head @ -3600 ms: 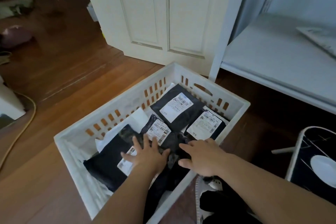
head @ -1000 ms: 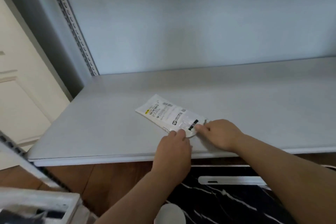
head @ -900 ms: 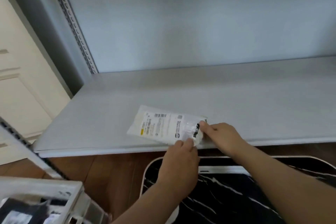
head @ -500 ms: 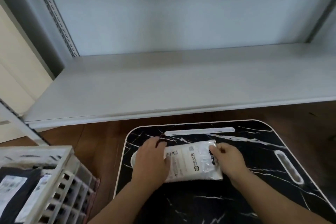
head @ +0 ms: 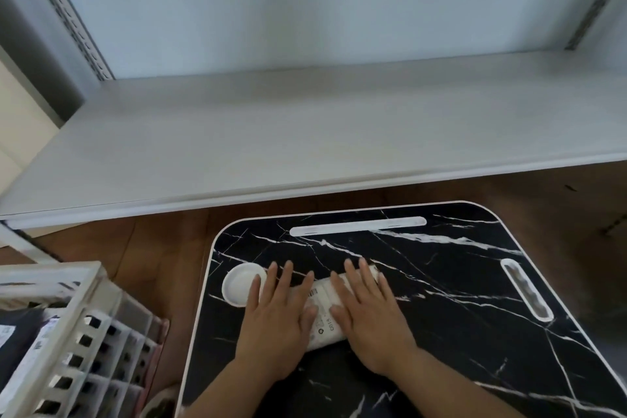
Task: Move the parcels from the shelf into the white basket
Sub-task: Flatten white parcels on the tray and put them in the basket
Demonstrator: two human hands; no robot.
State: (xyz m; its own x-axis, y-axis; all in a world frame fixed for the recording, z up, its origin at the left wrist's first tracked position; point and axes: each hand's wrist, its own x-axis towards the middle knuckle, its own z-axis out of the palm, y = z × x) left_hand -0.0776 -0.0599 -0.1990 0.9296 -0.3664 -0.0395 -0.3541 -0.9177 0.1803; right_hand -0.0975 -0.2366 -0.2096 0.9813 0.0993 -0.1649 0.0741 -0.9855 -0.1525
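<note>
Marbled tray (head: 458,282), both flat hands (head: 278,319) pressing white parcel (head: 324,319)

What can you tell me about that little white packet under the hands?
The small white plastic parcel looks soft and crinkly, with a printed label and black lettering. It lies flat on the black marble-patterned lap table, near its left side, beside a round white recess. The left hand and right hand press on it with straight fingers, covering most of it.

Glossy black marble-look tabletop (head: 441,299), matt pale shelf (head: 305,132), white slotted plastic basket (head: 68,332), crinkled plastic parcel (head: 325,319), wooden floor (head: 152,254)
</note>
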